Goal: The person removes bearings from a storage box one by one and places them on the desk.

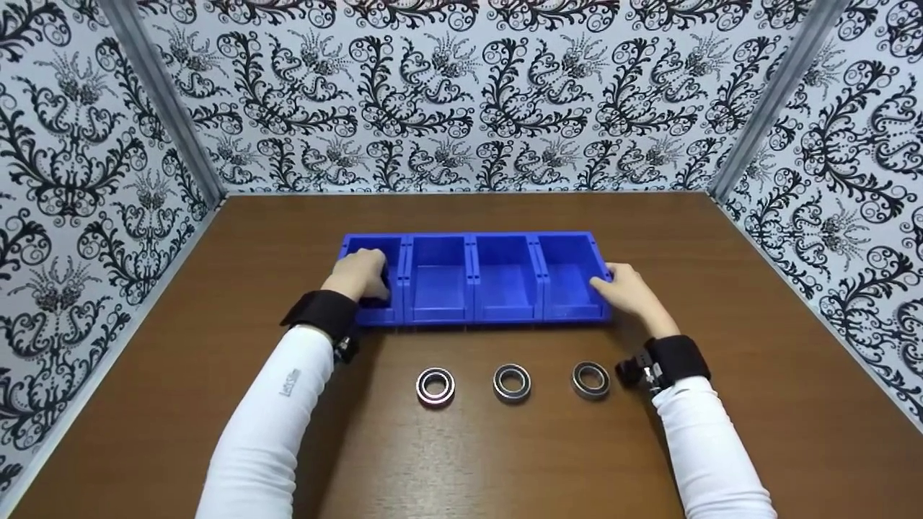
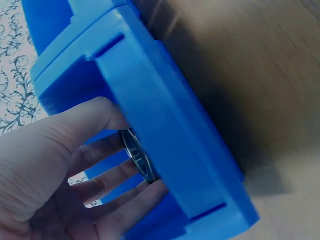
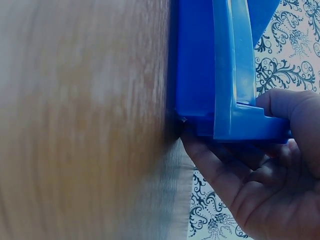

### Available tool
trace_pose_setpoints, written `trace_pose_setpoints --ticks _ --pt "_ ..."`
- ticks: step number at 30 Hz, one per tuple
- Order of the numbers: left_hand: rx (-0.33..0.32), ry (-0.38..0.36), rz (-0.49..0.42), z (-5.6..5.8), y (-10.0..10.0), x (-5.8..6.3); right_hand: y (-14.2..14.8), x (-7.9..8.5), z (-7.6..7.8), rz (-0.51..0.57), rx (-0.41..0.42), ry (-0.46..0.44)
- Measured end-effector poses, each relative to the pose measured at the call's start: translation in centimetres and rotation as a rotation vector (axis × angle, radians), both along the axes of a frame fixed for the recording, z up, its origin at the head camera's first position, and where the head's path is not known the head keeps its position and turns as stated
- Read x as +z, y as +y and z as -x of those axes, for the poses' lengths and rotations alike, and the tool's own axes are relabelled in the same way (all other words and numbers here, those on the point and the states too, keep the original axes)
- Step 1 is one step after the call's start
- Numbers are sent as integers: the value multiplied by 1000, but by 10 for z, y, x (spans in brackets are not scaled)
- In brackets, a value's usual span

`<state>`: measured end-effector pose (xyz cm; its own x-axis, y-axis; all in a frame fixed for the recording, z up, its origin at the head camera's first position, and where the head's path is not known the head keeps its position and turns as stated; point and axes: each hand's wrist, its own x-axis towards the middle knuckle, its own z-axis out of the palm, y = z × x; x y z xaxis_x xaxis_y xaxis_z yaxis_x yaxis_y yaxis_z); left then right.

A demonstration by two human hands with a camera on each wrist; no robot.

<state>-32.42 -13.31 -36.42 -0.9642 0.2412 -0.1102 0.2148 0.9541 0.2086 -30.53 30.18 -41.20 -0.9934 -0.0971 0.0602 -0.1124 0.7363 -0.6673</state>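
A row of joined blue storage bins (image 1: 440,316) stands on the table. My left hand (image 1: 360,274) reaches down into the leftmost bin. In the left wrist view, its thumb and fingers hold a metal ring bearing (image 2: 135,152) just behind the bin's front wall (image 2: 150,120); part of the bearing is hidden. At the other end, my right hand (image 1: 626,290) grips the outer side of the rightmost bin, thumb over the rim and fingers against the outside, as the right wrist view shows.
Three ring bearings lie spaced out in front of the bins: a left one (image 1: 422,389), a middle one (image 1: 498,384) and a right one (image 1: 578,382). Patterned wall panels (image 1: 447,94) enclose the brown table (image 1: 461,461) at the back and sides.
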Motion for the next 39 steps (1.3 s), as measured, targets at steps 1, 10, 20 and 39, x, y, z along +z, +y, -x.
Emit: trace_pose_setpoints --ticks 1,10,20,39 --pt "-3 -2 -2 -1 0 1 0 0 0 -4 3 1" --pt "-22 6 15 -2 3 10 1 -1 0 -2 -12 -1" --pt "-32 28 -9 -1 0 21 1 1 -2 -2 -16 -2" --pt "-69 77 -40 -7 -8 35 -2 4 -3 -14 -13 -48"
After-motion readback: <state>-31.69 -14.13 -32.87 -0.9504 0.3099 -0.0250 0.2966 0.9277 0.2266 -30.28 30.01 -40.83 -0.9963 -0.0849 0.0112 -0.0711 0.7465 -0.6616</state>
